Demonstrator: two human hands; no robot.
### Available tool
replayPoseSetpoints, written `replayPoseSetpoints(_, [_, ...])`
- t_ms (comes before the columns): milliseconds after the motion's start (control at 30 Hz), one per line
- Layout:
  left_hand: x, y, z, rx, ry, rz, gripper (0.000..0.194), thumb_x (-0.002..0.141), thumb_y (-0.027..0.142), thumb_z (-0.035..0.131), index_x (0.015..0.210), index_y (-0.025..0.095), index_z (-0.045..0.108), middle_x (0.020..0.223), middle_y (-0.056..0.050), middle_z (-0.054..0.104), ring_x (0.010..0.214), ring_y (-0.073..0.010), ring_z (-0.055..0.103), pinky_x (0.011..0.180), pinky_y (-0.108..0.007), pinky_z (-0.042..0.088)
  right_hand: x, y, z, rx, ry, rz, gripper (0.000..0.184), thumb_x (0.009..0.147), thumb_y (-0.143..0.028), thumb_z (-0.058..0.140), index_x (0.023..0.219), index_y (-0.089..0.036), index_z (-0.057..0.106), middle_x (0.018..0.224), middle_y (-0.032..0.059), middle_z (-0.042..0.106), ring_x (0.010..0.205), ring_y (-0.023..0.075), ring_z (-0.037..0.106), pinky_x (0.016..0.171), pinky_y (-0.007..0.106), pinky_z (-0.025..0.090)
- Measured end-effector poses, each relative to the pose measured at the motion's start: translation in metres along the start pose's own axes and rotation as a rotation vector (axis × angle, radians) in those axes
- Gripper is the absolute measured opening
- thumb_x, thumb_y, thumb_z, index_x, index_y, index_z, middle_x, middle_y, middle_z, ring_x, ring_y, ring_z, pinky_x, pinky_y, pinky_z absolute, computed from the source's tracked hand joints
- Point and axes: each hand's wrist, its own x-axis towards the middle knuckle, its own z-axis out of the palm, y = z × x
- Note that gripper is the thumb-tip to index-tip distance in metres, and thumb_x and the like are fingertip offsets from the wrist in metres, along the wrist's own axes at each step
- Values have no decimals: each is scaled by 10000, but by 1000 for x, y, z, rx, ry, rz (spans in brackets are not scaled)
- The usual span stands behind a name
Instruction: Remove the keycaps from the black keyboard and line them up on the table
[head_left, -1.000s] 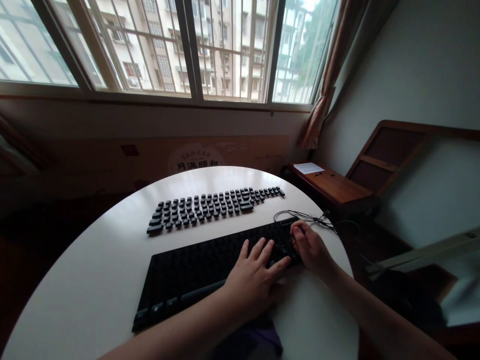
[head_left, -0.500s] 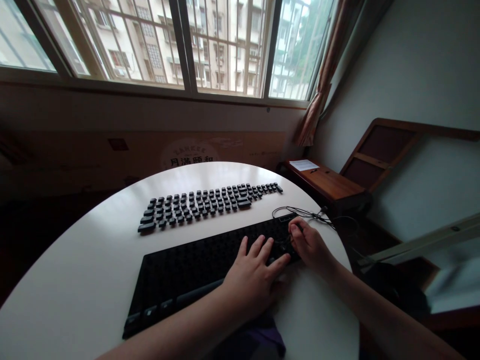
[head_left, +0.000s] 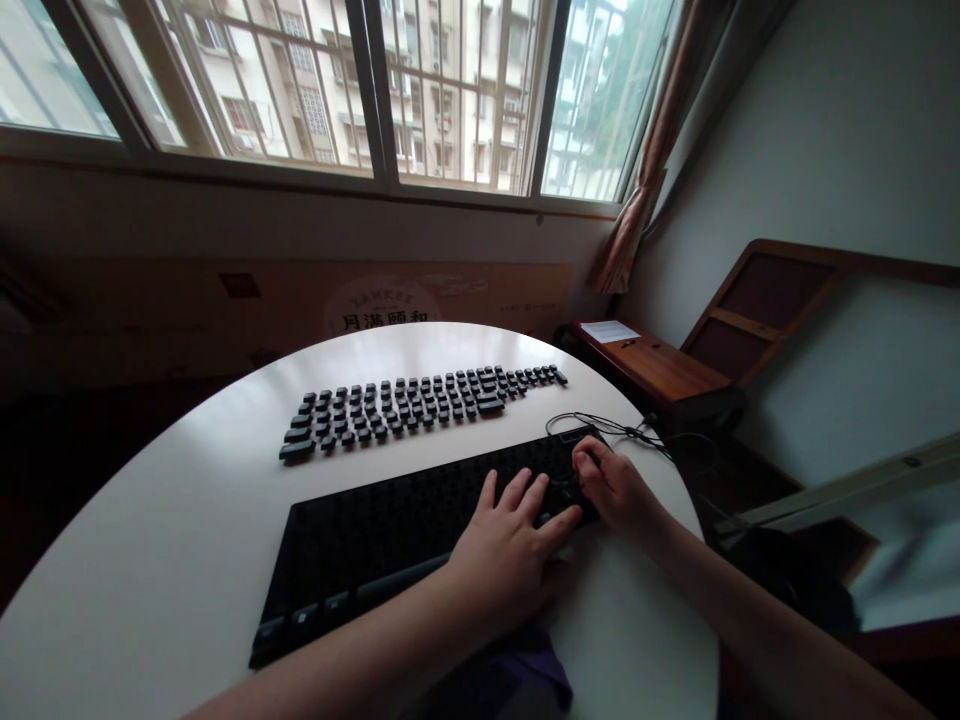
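A black keyboard (head_left: 375,530) lies at a slant on the round white table, with most keycaps off and a few still on its front row. My left hand (head_left: 502,550) rests over its right part, fingers spread and touching it. Just to the right, my right hand (head_left: 611,490) is closed in a pinch above the keyboard's right end. Something thin and dark shows by its fingertips, too small and dim to name. Behind the keyboard, loose black keycaps (head_left: 409,408) stand in rows on the table.
The keyboard's cable (head_left: 600,425) lies coiled near the right edge of the white table (head_left: 150,550). Purple cloth (head_left: 529,670) shows at the near edge. A wooden bench (head_left: 660,365) with a paper on it stands beyond, to the right, under the window.
My right hand has shifted very slightly left over the keyboard, still pinched. My left hand stays spread in place. The view has moved a little.
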Motion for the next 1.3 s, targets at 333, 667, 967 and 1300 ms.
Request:
replayPoseSetpoints(333, [0,0,1,-10,-1,1,563,939,543,482,1476,412,375,1561,-131,358,1433,-396,298,1099,-709,194,-10,2,1,-123,12,-185,134,961,-247,401,885,-215,507,600,-36,525,476,134,518,493,241,367])
replayPoseSetpoints(667, [0,1,0,-29,3,-13,562,922,537,521,1458,413,405,1559,-127,362,1436,-393,292,1102,-708,181,-10,9,8,338,245,80,243,1000,-392,390,836,-229,465,548,-69,433,432,101,424,403,183,346])
replayPoseSetpoints(967, [6,3,-21,-322,91,-168,429,840,351,656,1252,250,594,1350,-109,593,1289,-325,494,1126,-592,274,-19,3,1,257,303,-194,145,980,-229,408,849,-239,471,537,-77,452,418,99,422,412,190,338])
replayPoseSetpoints(1300, [11,9,-43,-671,215,-286,114,874,294,583,874,193,638,867,-33,671,812,-191,615,730,-294,462,-37,-41,-9,-76,139,-748,193,783,-70,457,877,-238,455,606,-44,525,509,138,494,550,272,384])
